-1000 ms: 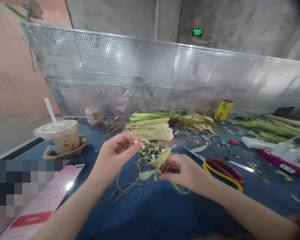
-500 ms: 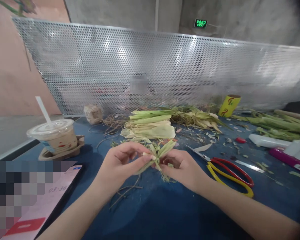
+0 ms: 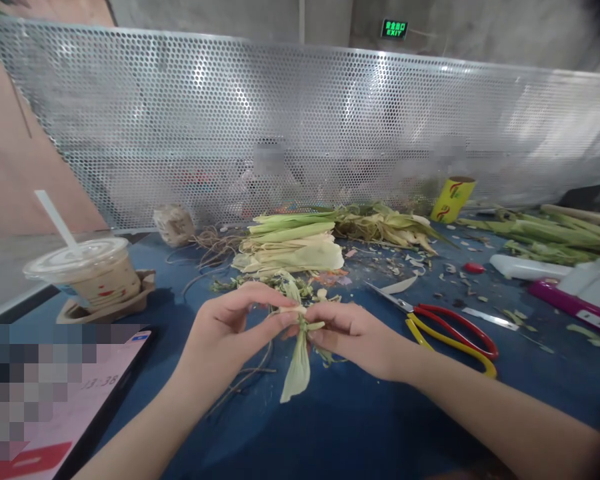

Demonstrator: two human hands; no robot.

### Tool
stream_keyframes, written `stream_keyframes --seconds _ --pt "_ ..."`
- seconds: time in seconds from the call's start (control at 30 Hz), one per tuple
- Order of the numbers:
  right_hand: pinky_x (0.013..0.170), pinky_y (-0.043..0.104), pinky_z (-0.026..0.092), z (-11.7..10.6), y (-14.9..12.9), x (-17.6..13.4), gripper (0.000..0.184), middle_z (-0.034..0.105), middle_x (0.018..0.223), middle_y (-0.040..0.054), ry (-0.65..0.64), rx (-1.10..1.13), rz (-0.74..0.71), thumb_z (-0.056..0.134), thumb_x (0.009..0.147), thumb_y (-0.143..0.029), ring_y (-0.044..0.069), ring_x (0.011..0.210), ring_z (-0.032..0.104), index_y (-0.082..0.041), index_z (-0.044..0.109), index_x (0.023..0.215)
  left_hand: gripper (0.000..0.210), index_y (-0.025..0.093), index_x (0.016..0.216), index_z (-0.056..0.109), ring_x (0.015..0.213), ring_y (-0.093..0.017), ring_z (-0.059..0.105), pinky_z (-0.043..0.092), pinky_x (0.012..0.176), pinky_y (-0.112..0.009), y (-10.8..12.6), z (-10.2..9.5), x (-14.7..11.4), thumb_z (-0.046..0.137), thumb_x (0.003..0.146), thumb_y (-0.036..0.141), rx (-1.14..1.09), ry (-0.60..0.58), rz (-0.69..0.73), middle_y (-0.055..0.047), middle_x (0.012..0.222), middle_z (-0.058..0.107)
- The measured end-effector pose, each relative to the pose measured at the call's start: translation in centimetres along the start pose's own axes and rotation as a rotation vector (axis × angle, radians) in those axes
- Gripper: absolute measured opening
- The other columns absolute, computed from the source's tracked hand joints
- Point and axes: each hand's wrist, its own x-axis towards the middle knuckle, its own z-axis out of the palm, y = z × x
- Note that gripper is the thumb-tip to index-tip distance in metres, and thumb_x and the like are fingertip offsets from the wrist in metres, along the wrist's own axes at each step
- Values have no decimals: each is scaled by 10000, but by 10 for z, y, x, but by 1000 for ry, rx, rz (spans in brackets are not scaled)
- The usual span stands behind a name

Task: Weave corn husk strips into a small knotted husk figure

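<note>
Both hands meet over the near middle of the blue table, pinching a bunch of pale green corn husk point(image 3: 296, 367). My left hand point(image 3: 235, 327) is closed, thumb and forefinger on a whitish part of the bunch. From the other side my right hand point(image 3: 353, 337) grips it near its knotted middle, fingers curled. One broad husk strip hangs down between the hands, and another points up and away. Just beyond the fingers lie green scraps point(image 3: 275, 288). A neat stack of husks point(image 3: 290, 243) rests farther back.
Right of my hand lie scissors point(image 3: 450, 337) with red and yellow handles, a blade point(image 3: 490, 319) and a purple-and-white tool point(image 3: 570, 303). On the left stand a lidded drink cup point(image 3: 87, 273) and a phone point(image 3: 75, 400). Twine point(image 3: 217, 247), a yellow tube point(image 3: 453, 200) and a perforated metal screen point(image 3: 280, 113) are behind.
The bunch has been turned between my fingers: a broad husk strip that pointed up to the right now hangs downward. My view has shifted slightly.
</note>
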Motion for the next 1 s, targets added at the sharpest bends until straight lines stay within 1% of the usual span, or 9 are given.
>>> stream_keyframes --seconds 0.13,0.3,0.43,0.53,0.6,0.67,0.77,0.9,1.0 --pt "607 177 384 0 -2 -1 166 585 772 -10 9 9 -19 459 851 -192 68 638 479 -162 620 879 59 224 660 698 674 -175 585 463 640 -295 -1 1 -1 707 617 186 45 -2 -52 -14 682 657" --pt "628 181 386 -1 -5 0 181 561 719 -8 14 60 -3 450 840 -140 67 641 483 -137 619 905 58 223 663 700 661 -171 581 459 627 -295 -4 4 -1 715 609 207 55 32 -127 -14 709 671" --pt "638 199 414 1 -5 1 176 574 725 -6 20 129 49 517 822 -265 80 663 529 -156 613 921 56 228 650 701 675 -179 586 458 646 -301 -4 7 -4 716 599 211 51 72 -135 -12 707 680" --pt "645 221 431 2 -4 1 333 601 749 9 21 197 60 604 740 -409 96 669 554 -150 603 949 54 229 653 699 672 -177 578 447 639 -294 -4 8 -5 712 602 220 86 93 -124 -15 710 683" --pt "658 233 440 3 -3 2 393 617 736 16 34 203 50 612 708 -469 109 680 571 -143 613 927 48 226 666 694 680 -180 574 441 629 -292 -5 8 -4 704 619 233 111 60 -106 -21 714 679" --pt "671 238 449 2 -1 2 383 628 696 16 47 177 31 585 724 -487 120 697 588 -144 629 888 42 223 673 688 697 -186 574 438 625 -294 -6 8 -3 693 638 245 139 18 -81 -27 722 673" --pt "675 234 457 1 0 2 315 652 688 24 75 104 -12 544 779 -436 128 722 605 -147 649 845 40 222 678 688 700 -191 574 439 618 -300 -7 7 -2 684 652 253 162 -21 -58 -35 728 666" --pt "658 218 457 0 1 0 227 670 722 23 140 34 -51 518 818 -332 117 700 605 -156 660 846 65 222 701 706 709 -206 576 445 638 -318 -3 5 -2 675 657 257 156 -47 -64 -47 726 664" --pt "644 216 450 1 0 -2 222 670 743 24 162 -37 -55 490 837 -311 115 685 591 -164 655 852 94 224 726 721 704 -212 576 445 642 -322 -1 4 -3 670 653 256 149 -56 -79 -52 716 667"
